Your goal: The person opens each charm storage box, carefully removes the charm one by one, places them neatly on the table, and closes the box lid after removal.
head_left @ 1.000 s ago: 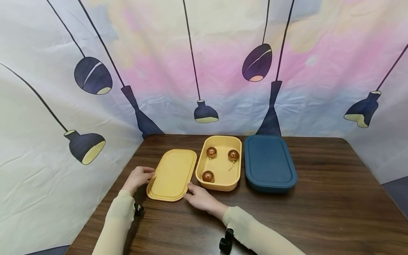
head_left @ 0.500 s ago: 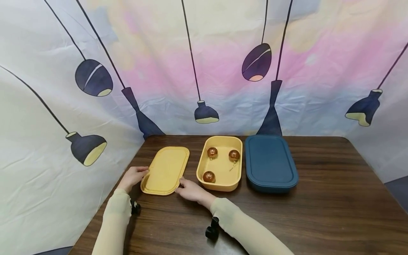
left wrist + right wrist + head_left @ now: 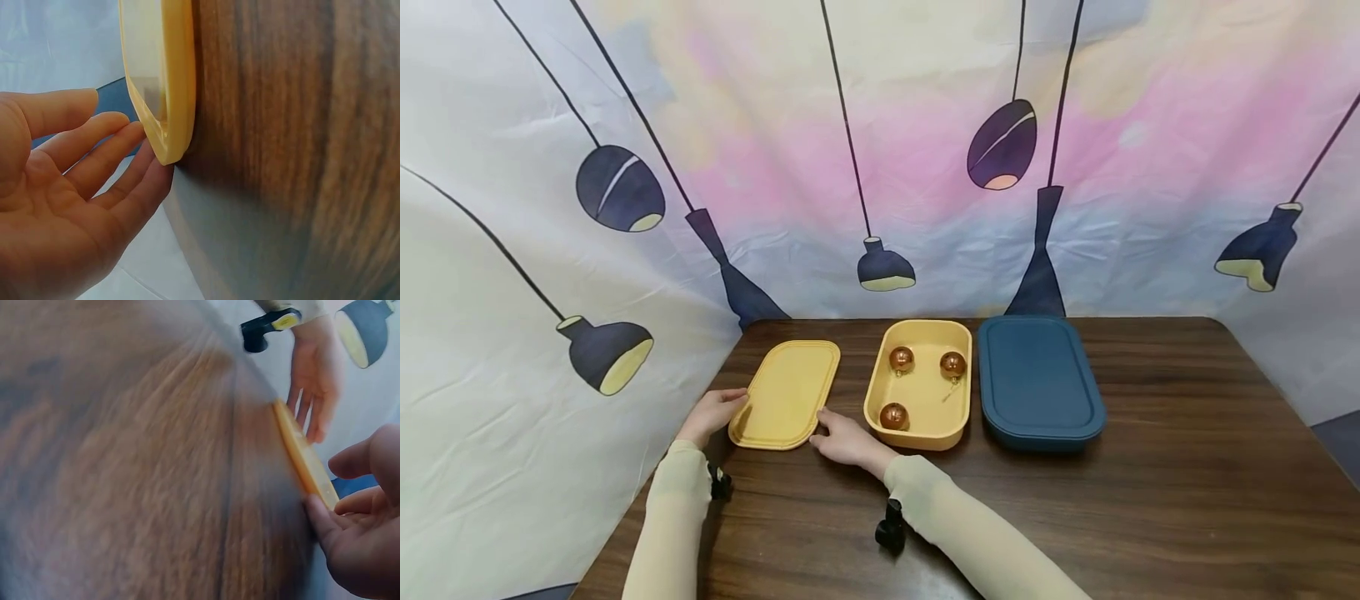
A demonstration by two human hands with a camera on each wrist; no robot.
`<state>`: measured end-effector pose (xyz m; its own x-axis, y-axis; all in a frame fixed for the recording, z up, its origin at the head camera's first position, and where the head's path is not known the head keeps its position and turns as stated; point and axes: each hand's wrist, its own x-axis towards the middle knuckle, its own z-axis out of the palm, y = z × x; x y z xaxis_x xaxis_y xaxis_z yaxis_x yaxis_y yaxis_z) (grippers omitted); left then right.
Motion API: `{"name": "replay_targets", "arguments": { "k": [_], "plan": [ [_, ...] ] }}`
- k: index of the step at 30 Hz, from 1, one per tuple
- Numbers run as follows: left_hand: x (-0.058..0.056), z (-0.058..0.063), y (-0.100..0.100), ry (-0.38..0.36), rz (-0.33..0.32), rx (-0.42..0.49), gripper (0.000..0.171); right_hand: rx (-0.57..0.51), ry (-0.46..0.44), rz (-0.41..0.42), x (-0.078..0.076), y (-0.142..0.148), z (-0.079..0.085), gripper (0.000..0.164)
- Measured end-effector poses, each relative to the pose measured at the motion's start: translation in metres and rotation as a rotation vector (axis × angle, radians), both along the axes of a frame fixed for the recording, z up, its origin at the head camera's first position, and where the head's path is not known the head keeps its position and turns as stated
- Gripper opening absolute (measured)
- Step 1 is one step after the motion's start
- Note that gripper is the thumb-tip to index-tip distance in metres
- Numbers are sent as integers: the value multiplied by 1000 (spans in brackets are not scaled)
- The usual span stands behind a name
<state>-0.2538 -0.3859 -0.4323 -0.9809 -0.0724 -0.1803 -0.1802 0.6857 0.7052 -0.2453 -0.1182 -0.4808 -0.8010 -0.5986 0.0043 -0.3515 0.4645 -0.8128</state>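
**Yellow Lid Supported at Its Near Edges by Both Hands**

The yellow lid is located on the left of the tabletop, left of and apart from the uncovered yellow container. The left hand touches the lid's near left edge. Its fingers are extended, with the thumb spread well clear of the rim. The right hand meets the near right corner. Its fingers touch the rim, but whether they pinch it cannot be told. Placement at two opposed edges probably keeps the lid level and square while it is positioned.

The yellow container holds three copper-coloured baubles: far left, far right and near left. Its walls presumably keep these round items from rolling away. The blue lidded container stands just right of it, lid fitted.

Materials: both containers and the lid appear to be matte moulded plastic, rectangular with rounded corners; the yellow lid has a raised rim. The baubles are glossy spheres. The tabletop is dark, with a streaked wood grain. A wrinkled fabric backdrop, printed with pendant lamps, hangs behind.
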Motion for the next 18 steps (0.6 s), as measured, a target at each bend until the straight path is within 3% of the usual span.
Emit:
{"name": "replay_targets", "arguments": {
  "k": [5,18],
  "plan": [
    [-2,-4,-2,14,11,11,49,39,86,5,0,-1,-3,53],
    [-1,-6,-2,18,-3,-9,48,95,125,14,4,0,-3,53]
  ]
}}
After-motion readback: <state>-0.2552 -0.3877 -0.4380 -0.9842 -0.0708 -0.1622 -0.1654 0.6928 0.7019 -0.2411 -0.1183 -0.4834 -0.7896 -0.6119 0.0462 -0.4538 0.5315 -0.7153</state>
